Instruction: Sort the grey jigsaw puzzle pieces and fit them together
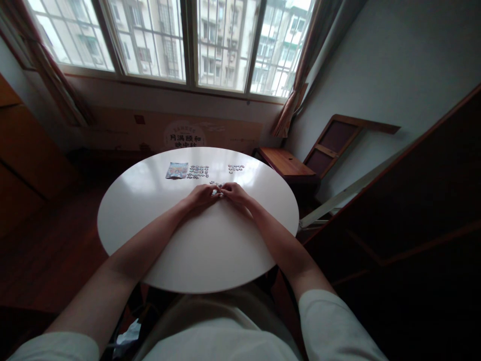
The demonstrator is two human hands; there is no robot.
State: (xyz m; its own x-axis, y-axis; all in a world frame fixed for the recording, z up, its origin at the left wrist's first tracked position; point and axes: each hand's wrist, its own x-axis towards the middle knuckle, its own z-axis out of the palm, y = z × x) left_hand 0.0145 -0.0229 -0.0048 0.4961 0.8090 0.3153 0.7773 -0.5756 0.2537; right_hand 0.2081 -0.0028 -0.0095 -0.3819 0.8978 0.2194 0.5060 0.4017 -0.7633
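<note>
Jigsaw pcs (221,194) btwn L hand (204,192) & R hand (233,191), on white tbl (180,255).
Fingers close tog.; can't tell if either grips a pc. Pc rows (198,171) beyond, beside pic sheet (177,170).

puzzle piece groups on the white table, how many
3: left group beside the picture sheet, right group, middle group at the left hand and right hand, which may hide some pieces.
</note>
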